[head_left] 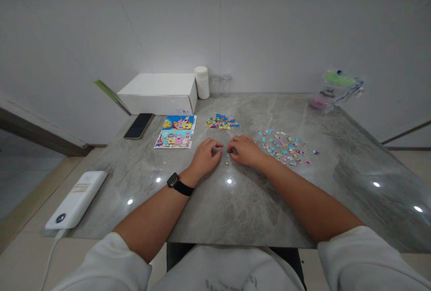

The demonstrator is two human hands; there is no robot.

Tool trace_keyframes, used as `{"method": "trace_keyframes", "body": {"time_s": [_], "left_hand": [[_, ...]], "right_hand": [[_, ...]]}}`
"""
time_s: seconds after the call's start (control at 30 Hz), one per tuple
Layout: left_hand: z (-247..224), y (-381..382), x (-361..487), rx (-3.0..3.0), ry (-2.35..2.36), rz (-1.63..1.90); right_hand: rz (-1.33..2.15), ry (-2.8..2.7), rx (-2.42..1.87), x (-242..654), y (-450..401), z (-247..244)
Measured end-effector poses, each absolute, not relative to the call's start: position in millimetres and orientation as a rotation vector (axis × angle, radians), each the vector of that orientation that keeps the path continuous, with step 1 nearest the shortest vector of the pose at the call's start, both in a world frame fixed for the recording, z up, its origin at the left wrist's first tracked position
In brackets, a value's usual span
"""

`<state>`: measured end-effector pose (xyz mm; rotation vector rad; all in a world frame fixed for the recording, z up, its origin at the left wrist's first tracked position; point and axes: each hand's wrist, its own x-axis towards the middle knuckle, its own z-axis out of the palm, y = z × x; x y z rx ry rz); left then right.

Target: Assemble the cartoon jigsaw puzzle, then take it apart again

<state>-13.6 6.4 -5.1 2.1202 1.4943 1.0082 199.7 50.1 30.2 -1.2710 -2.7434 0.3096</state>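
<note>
Over the middle of the table, my right hand (246, 150) pinches a small teal jigsaw piece (228, 154) at its fingertips. Just below lie one or two pale jigsaw pieces (226, 163), too small to make out well. My left hand (206, 158), with a black watch on its wrist, rests on the tabletop beside them, thumb and fingers apart and holding nothing. To the right spreads a loose pile of teal, pink and white jigsaw pieces (284, 148). A heap of blue and yellow pieces (222, 122) lies farther back. Two cartoon picture cards (173, 139) are left of my hands.
A phone (138, 126), a white box (158, 91), a white bottle (202, 83) and two clear glasses (220, 86) stand toward the back. At the back right is a plastic bag (336, 91). A white power bank (76, 200) with a cable sits at the left edge.
</note>
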Motion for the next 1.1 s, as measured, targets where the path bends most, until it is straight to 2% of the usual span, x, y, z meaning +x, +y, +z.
{"method": "trace_keyframes", "body": {"time_s": [0.2,0.4,0.57,1.1], "left_hand": [[-2.1,5.2,-13.5,2.127,1.462,1.037],[4.3,4.6,-12.9,2.095,1.445,1.085],[8.7,2.4,-10.9,2.078,1.354,1.145],[11.0,3.5,-10.7,1.873,1.244,1.159]], "right_hand": [[0.444,-2.72,-1.25,204.6,54.8,30.8],[1.017,-2.381,-1.141,202.8,62.9,31.7],[1.279,-2.156,-1.06,200.7,64.1,34.1],[1.711,-1.623,-0.958,194.4,60.1,34.5]]}}
